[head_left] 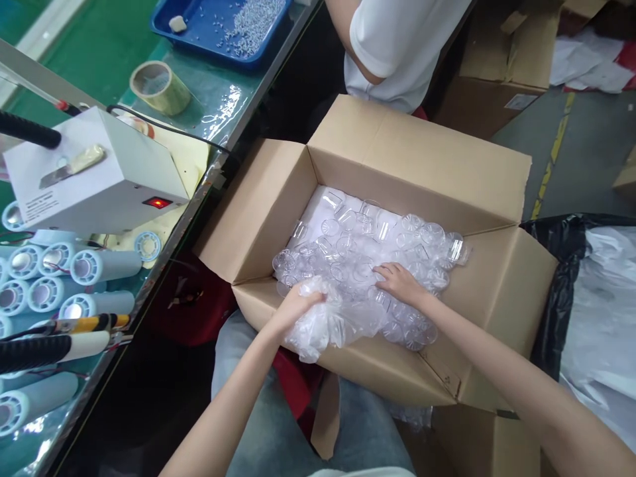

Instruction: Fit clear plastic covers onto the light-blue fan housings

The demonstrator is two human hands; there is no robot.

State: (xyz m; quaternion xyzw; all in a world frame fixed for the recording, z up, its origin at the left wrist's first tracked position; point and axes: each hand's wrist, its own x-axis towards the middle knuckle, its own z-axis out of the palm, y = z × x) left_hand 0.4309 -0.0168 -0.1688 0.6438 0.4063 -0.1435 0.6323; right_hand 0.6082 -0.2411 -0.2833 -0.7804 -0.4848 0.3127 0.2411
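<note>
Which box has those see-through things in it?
The open box above the jeans, with the left hand and right hand at it, unlike the other boxes.

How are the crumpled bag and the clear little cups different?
The plastic bag is crumpled; the plastic cups are rounded. The plastic bag is cloudy white; the plastic cups are clear. The plastic bag is in the left hand; the plastic cups lie in the cardboard box. Both look shiny.
</note>
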